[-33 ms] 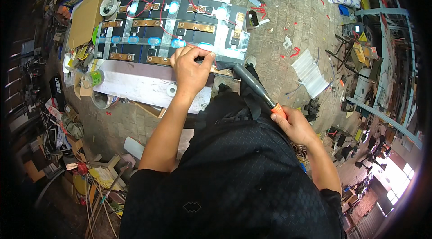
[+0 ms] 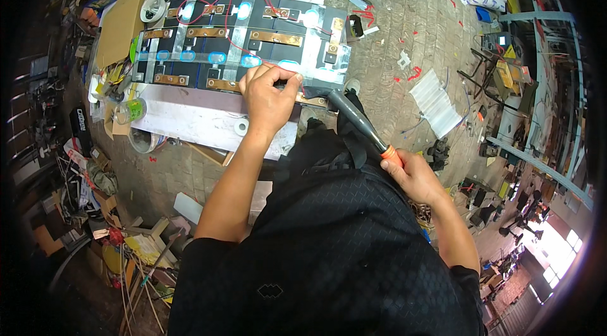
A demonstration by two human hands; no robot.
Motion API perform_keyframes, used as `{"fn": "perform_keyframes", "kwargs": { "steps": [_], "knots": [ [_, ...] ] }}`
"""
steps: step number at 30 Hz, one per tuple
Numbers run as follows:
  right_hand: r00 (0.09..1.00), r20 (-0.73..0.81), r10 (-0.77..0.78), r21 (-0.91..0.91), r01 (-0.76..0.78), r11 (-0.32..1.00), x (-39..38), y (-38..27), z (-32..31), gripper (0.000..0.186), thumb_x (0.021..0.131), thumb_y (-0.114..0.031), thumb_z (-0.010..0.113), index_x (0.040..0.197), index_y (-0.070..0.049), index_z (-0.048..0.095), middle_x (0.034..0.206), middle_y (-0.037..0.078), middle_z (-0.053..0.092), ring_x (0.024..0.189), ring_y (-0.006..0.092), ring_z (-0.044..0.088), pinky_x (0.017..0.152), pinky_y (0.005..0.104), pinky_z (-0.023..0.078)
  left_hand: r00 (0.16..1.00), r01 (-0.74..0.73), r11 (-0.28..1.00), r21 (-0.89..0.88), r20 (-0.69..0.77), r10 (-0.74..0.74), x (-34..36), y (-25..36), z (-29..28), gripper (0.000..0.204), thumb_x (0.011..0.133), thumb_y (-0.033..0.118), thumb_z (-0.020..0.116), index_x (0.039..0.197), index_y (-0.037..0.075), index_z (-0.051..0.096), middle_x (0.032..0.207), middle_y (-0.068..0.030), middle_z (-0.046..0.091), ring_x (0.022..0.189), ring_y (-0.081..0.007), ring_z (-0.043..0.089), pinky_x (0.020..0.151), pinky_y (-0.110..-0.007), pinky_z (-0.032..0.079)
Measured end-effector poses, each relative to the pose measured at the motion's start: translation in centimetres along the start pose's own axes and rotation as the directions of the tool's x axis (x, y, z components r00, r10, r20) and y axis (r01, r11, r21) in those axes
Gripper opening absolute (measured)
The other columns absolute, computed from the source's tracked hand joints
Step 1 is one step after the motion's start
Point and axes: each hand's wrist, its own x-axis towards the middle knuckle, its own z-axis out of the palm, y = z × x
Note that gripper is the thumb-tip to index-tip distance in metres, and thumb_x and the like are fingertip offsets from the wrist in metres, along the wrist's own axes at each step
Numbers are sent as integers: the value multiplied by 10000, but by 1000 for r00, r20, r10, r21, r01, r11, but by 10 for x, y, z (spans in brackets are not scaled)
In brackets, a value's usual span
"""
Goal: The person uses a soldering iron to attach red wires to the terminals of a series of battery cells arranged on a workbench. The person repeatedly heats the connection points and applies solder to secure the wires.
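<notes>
The left hand (image 2: pixel 270 97) is pinching a wire (image 2: pixel 228 29); the right hand (image 2: pixel 414 178) is clasping a tool (image 2: pixel 357 120), pointing toward this pinch.

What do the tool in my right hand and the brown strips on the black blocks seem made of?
Dark tool shaft: smooth with a soft highlight; perhaps coated metal or hard plastic. Orange grip: bright, uniform colour; probably plastic or rubber. Brown strips: metallic sheen, likely copper.
</notes>
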Motion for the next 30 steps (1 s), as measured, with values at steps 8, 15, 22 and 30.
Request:
{"fn": "perform_keyframes", "kwargs": {
  "steps": [8, 15, 22, 30],
  "knots": [
    [1000, 1, 7, 13, -7, 1000, 1, 3, 0, 495, 1003, -438, 680, 1118, 43, 671, 893, 266, 701, 839, 367, 702, 787, 441, 528, 1000, 17, 1000, -15, -11, -17, 0, -1, 2, 159, 798, 228, 854, 764, 118, 745, 883, -5, 699, 1008, -245, 596, 990, -428, 364],
    [1000, -4, -8, 19, 8, 1000, 1, 5, 0, 486, 1002, -435, 683, 1110, 39, 675, 887, 262, 700, 828, 362, 699, 782, 440, 529, 1000, -10, 1000, 10, -1, 10, -1, -1, 1, 163, 844, 250, 833, 808, 113, 751, 913, -30, 694, 998, -242, 600, 980, -416, 357],
    [1000, -5, -2, -19, 2, 1000, 2, 6, 1, 500, 1001, -457, 677, 1106, 32, 679, 900, 282, 704, 876, 432, 709, 786, 469, 532, 1000, 1, 1000, -2, -27, -1, 0, 2, 2, 155, 800, 228, 853, 767, 121, 746, 882, 2, 699, 993, -238, 598, 983, -423, 362],
    [1000, -1, -13, -69, 13, 998, 1, 1, -2, 510, 1002, -475, 667, 1087, 29, 680, 899, 301, 696, 906, 485, 694, 781, 491, 532, 1000, -12, 1000, 11, -6, 12, -1, 1, 2, 154, 843, 241, 829, 811, 110, 756, 908, -36, 694, 991, -244, 599, 984, -422, 355]
  ]
}}
